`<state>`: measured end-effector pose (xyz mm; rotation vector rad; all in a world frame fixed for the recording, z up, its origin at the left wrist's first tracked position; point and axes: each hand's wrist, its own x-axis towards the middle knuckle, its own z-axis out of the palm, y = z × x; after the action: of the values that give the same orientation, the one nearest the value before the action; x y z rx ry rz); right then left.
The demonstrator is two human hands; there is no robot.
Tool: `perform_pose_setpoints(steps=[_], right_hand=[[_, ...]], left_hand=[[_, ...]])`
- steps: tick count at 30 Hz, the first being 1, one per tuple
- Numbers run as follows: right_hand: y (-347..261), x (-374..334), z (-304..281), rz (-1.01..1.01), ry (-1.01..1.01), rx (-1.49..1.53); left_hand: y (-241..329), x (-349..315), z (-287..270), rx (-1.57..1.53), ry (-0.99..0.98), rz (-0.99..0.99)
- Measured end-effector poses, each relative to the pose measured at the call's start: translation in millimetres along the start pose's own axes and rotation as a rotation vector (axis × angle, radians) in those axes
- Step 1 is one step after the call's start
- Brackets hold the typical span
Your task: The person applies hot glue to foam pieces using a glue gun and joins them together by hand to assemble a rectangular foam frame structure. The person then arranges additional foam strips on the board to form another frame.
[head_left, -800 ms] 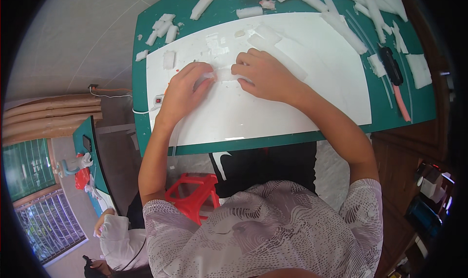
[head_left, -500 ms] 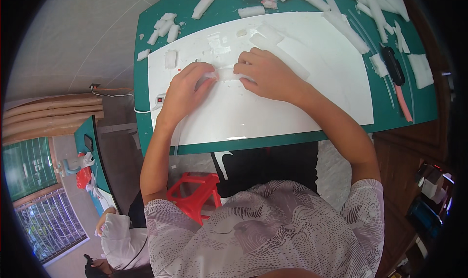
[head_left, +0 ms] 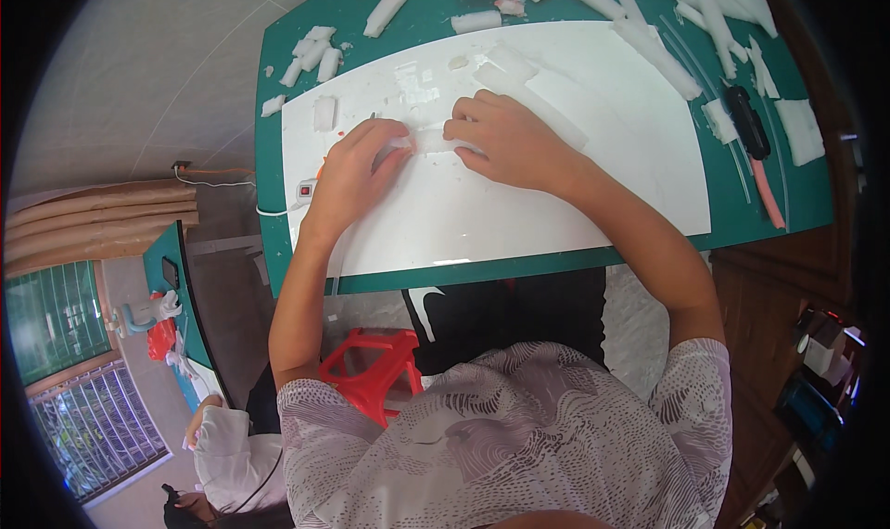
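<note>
On the white board (head_left: 556, 214), a whitish, partly see-through strip (head_left: 430, 141) lies between my two hands. My left hand (head_left: 360, 165) closes thumb and fingers on its left end. My right hand (head_left: 501, 141) has curled fingers on the right end, with the thumb beneath. The fingers cover both ends, and the strip's exact material is hard to make out. A small white foam block (head_left: 324, 114) lies beyond my left hand. Past my right hand are flat white pieces (head_left: 542, 110) on the board. Beside my left wrist sits a white switch box (head_left: 306, 191) with a red rocker.
White foam pieces (head_left: 386, 12) are scattered along the far side of the green table (head_left: 371, 61). To the right lie a black tool (head_left: 747, 126), a pink strip (head_left: 768, 195) and thin clear rods. A red stool (head_left: 371, 367) stands below; another person (head_left: 236, 455) is at the lower left.
</note>
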<state>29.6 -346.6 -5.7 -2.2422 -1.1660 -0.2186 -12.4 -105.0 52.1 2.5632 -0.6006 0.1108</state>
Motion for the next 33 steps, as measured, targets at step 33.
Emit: perform_pose_setpoints(steps=[33], right_hand=[[-16.7,10.6,-18.5,0.251,0.048,0.473]], left_hand=[[14.8,-22.4,-20.3,-0.648,0.250,-0.359]])
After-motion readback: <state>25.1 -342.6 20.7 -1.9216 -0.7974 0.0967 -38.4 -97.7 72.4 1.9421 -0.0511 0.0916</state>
